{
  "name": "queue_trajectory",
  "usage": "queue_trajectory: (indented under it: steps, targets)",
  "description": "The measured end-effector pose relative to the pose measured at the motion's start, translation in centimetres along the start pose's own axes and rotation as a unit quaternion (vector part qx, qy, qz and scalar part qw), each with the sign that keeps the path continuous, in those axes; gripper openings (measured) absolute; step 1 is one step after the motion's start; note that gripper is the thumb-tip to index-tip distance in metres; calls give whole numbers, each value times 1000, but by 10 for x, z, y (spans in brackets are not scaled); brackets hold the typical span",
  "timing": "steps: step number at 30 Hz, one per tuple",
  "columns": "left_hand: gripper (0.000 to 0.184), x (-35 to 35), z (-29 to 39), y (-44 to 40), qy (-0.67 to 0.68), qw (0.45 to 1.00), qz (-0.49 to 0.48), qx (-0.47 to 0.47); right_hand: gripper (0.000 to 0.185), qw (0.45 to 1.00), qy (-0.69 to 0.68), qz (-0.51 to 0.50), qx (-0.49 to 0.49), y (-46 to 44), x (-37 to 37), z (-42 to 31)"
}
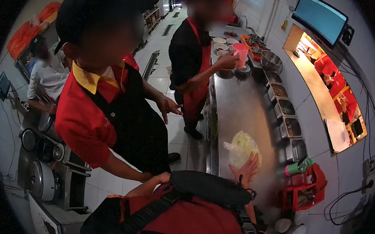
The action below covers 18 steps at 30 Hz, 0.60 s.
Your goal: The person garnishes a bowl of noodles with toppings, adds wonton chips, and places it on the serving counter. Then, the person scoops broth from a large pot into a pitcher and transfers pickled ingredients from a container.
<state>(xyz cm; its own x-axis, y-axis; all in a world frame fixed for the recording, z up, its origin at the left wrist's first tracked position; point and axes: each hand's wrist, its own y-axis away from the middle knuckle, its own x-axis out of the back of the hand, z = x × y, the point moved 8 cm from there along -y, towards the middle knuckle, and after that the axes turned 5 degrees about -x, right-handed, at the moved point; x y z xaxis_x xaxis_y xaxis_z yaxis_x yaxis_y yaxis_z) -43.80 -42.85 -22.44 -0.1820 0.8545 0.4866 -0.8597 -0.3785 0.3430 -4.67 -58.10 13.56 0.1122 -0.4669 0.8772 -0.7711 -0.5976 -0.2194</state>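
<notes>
On the steel counter (234, 106), my right hand (247, 166) lies on a clear plastic bag (242, 146) with pale yellowish-green contents, perhaps shredded cabbage. Its fingers are stretched out over the bag's near side. My left hand (163, 178) is low at my front, by the black strapped pouch (209, 187) across my body. The left fingers are mostly hidden, so their grip does not show. A co-worker's hand (145, 176) is right beside it, and I cannot tell if they touch.
Steel food pans (291, 127) line the wall side. A red basket (306, 189) and a green-labelled container (295, 168) stand at the right. One co-worker in an apron (142, 123) is close on the left; another holds a pink jug (241, 52) farther along the counter.
</notes>
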Motion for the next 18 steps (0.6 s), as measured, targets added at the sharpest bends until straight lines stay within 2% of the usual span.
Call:
queue_trajectory:
  steps: [1,2,3,4,5,6,7,8,9,11,12,13,14,15,16,17,18]
  targets:
    - [23,1,-9,10,161,977,29,135,109,999,16,4,28,-12,-7,-9]
    - [23,3,-6,13,167,976,32,135,106,998,31,9,56,-23,-11,-18]
    - [28,6,11,16,-14,1000,15,8,106,997,34,7,62,-31,-15,-23]
    - [34,2,29,24,-195,974,-1,-116,96,996,30,-28,79,-40,-23,-29]
    - [34,-10,6,28,-190,975,7,-114,87,993,25,-63,98,-50,-31,-34]
    - [40,-21,-35,25,-145,987,59,-22,87,992,27,-64,108,-61,-42,-29]
    - [47,-18,-36,21,-95,987,111,70,72,982,10,-95,166,-70,-63,-23]
    - [46,-18,-63,45,51,935,171,306,57,966,-7,-127,224,-76,-84,-15]
    - [46,-9,-58,45,59,931,179,311,57,963,-7,-132,235,-84,-94,-10]
    - [44,-16,-61,62,280,889,137,336,35,961,-197,-153,124,-103,-112,10]
    - [43,-26,-58,72,388,849,117,340,18,947,-282,-32,149,-104,-101,12]
    - [42,0,-34,65,70,978,136,143,18,944,-286,-46,161,-107,-109,16]
    - [40,7,-7,67,-26,991,61,117,15,875,-469,-76,98,-118,-116,33]
    - [41,29,52,62,-123,988,-19,89,13,769,-630,-104,23,-126,-128,44]
    - [41,37,47,52,74,962,8,261,13,766,-632,-114,24,-127,-124,41]
    - [42,28,41,58,264,871,34,412,9,705,-695,-114,-85,-128,-116,51]
    - [41,23,11,28,191,937,30,292,10,632,-742,-108,-195,-123,-106,58]
